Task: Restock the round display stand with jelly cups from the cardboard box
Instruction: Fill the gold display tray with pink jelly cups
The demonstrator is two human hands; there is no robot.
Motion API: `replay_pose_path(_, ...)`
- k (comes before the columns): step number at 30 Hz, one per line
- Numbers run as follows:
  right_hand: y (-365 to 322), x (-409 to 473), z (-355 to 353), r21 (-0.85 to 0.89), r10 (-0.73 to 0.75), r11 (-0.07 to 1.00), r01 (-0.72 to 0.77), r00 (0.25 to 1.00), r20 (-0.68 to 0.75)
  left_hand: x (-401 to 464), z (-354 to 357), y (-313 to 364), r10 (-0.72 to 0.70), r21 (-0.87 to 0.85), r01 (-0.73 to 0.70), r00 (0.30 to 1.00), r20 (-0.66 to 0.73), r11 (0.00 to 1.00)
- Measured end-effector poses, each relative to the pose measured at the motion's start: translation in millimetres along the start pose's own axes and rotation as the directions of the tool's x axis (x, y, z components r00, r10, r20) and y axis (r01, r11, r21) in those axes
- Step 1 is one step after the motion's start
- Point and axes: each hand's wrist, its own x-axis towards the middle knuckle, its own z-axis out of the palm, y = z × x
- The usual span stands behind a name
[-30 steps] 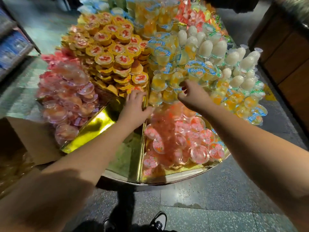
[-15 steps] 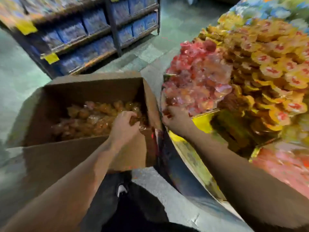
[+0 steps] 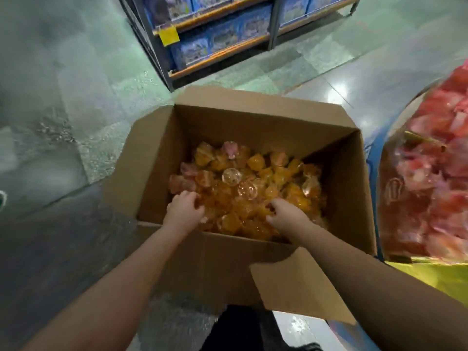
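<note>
Head view, near to far.

1. Forearms: both reach down from btm edge into cardboard box (image 3: 228, 269), near flap folded out twd the person.
2. Left hand (image 3: 184, 211): inside box, near-left part of pile, fingers curled down onto jelly cups (image 3: 253, 196). Whether it has a cup pinched or only rakes at them: cannot tell, fingertips sunk among cups.
3. Right hand (image 3: 286, 216): inside box, near-right part of pile, fingers curled the same way; grip likewise cannot tell.
4. Jelly cups: loose heap, mostly orange, a few pinkish at far left, couple of clear round lids face up mid-pile. Heap covers box floor; qty remaining looks large.
5. Round display stand (image 3: 379, 173): just beside box on right, cut off by frame edge. Only blue rim, a gold-lined patch and red/pink stock visible.
6. Shelving (image 3: 215, 39): far, blue packs, yellow tag.

Progress (est.): pick-up phase of another load. Nothing in transit. Plenty left in box, so restock seems well short of done.

Hidden/unclear: depth of heap; which stand section awaits orange cups; most of stand out of frame; right edge motion-blurred; fingertips of both hands.
</note>
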Motion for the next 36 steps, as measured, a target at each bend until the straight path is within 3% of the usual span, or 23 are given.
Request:
replay_pose_path(4, -29, 61, 14, -0.071, 0.003, 0.997, 0.002, 0.998, 0.069, 52, -4, -34, -0.086, 0.152, 0.074, 0.994, 0.072, 0.986)
replay_pose_path(7, -55, 103, 28, -0.109, -0.04, 0.993, 0.051, 0.994, 0.106, 83, 1, -53, -0.241, 0.017, 0.241, 0.961, 0.135, 0.97)
replay_pose_path(9, -73, 128, 39, -0.115, -0.066, 0.99, 0.081, 0.99, 0.125, 96, 6, -57, -0.362, -0.149, 0.392, 0.912, 0.193, 0.908)
replay_pose_path(10, -82, 141, 45, -0.116, -0.076, 0.989, 0.092, 0.988, 0.133, 101, 9, -56, -0.425, -0.252, 0.476, 0.875, 0.231, 0.843)
replay_pose_path(12, -102, 162, 56, -0.105, -0.108, 0.987, 0.125, 0.983, 0.151, 109, 15, -53, -0.52, -0.485, 0.62, 0.783, 0.341, 0.616)
replay_pose_path(15, -131, 186, 76, -0.063, -0.172, 0.981, 0.185, 0.971, 0.166, 120, 22, -50, -0.542, -0.702, 0.67, 0.693, 0.474, 0.243)
replay_pose_path(19, -151, 198, 113, -0.007, -0.148, 0.988, 0.153, 0.968, 0.201, 136, 27, -53, -0.536, -0.797, 0.603, 0.677, 0.504, 0.012)
replay_pose_path(22, -154, 200, 133, -0.019, -0.162, 0.986, 0.165, 0.982, 0.092, 149, 32, -60, -0.478, -0.817, 0.549, 0.678, 0.557, -0.173)
replay_pose_path(27, -159, 195, 151, -0.059, -0.15, 0.987, 0.147, 0.988, -0.038, 164, 38, -69, -0.415, -0.791, 0.541, 0.675, 0.61, -0.284)
replay_pose_path(36, -158, 191, 167, -0.158, -0.04, 0.987, 0.03, 0.997, -0.063, 172, 41, -66, -0.524, -0.832, 0.473, 0.648, 0.552, -0.292)
